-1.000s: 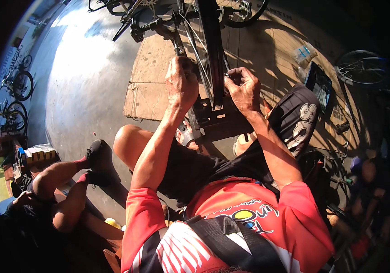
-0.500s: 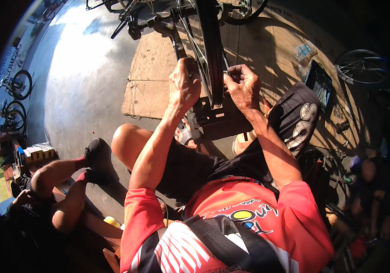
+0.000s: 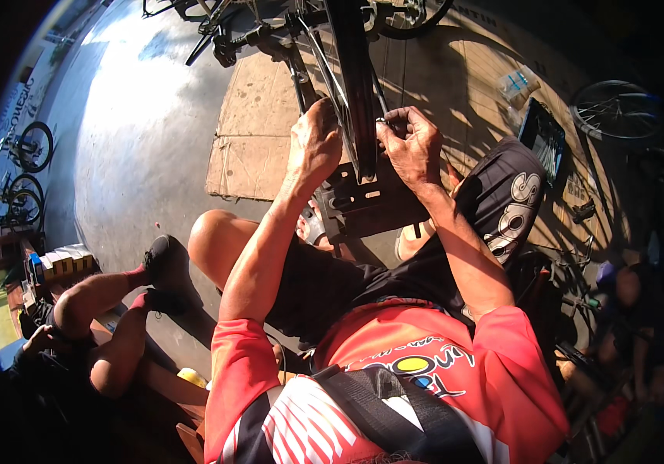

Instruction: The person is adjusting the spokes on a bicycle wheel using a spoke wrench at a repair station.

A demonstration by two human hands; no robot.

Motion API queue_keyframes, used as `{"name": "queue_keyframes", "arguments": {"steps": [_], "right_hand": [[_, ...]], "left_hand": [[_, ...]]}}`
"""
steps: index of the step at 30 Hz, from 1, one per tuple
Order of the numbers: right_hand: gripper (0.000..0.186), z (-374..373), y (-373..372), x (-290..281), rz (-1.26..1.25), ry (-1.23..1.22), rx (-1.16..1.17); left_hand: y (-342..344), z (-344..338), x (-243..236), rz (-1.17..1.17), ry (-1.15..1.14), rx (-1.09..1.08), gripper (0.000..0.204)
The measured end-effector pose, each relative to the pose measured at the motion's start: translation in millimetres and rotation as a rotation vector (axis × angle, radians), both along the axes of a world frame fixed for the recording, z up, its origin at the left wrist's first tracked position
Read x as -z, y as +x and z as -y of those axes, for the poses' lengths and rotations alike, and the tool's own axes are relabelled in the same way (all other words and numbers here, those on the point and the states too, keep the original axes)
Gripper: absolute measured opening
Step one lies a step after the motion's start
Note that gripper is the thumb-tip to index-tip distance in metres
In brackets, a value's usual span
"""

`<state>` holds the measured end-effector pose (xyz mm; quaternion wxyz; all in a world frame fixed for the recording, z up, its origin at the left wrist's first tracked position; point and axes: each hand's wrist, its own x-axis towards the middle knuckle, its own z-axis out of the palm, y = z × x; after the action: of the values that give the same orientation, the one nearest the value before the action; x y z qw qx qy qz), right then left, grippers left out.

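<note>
A bicycle wheel [image 3: 359,100] stands edge-on between my hands, its dark tyre and metal spokes running up to the top of the view. Below it sits a black metal stand [image 3: 371,203] with slots cut in its base. On the wheel's left, my left hand [image 3: 316,147] is closed, fingers curled beside the spokes; what they grip is hidden. Across from it, my right hand [image 3: 412,147] pinches thumb and forefinger around a small metallic piece close to the tyre, too small to name.
Flattened cardboard [image 3: 251,147] covers the floor under the wheel. To the right lie a blue-edged tray [image 3: 542,139], a clear plastic bag [image 3: 519,85] and a loose spoked wheel [image 3: 617,112]. A seated person's legs [image 3: 119,329] are at lower left. Parked bicycles [image 3: 29,166] stand farther left.
My right hand has shifted very slightly left, toward the tyre. The left hand stays closed in nearly the same place.
</note>
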<state>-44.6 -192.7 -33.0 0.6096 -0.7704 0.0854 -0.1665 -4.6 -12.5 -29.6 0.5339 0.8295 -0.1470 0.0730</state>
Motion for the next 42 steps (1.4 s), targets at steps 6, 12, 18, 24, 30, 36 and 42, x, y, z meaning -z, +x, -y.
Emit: {"name": "queue_keyframes", "arguments": {"steps": [6, 12, 18, 24, 30, 36, 42], "right_hand": [[0.019, 0.6, -0.8, -0.4, 0.037, -0.066, 0.012], [0.021, 0.5, 0.7, 4.8, 0.028, -0.05, 0.006], [0.02, 0.6, 0.5, 4.3, 0.031, -0.033, 0.012], [0.02, 1.5, -0.5, 0.3, 0.009, -0.028, -0.005], [0.02, 1.9, -3.3, -0.2, 0.022, -0.014, -0.008], [0.019, 1.4, -5.0, -6.6, 0.028, -0.062, -0.004], [0.016, -4.0, -4.5, -12.1, 0.061, -0.102, 0.012]], "left_hand": [[-1.8, 1.9, -2.5, 0.008, -0.018, -0.001, 0.012], [-0.8, 0.8, -0.4, 0.109, 0.053, -0.016, 0.012], [-2.9, 2.6, -4.2, -0.075, 0.001, 0.005, 0.013], [-8.3, 3.6, -33.4, -0.296, 0.147, 0.073, 0.035], [-6.0, -0.5, -20.2, -0.195, 0.092, 0.132, 0.033], [6.5, -14.9, 12.9, 0.001, -0.252, 0.285, 0.042], [8.7, -10.7, -5.9, 0.174, 0.064, 0.252, 0.04]]}}
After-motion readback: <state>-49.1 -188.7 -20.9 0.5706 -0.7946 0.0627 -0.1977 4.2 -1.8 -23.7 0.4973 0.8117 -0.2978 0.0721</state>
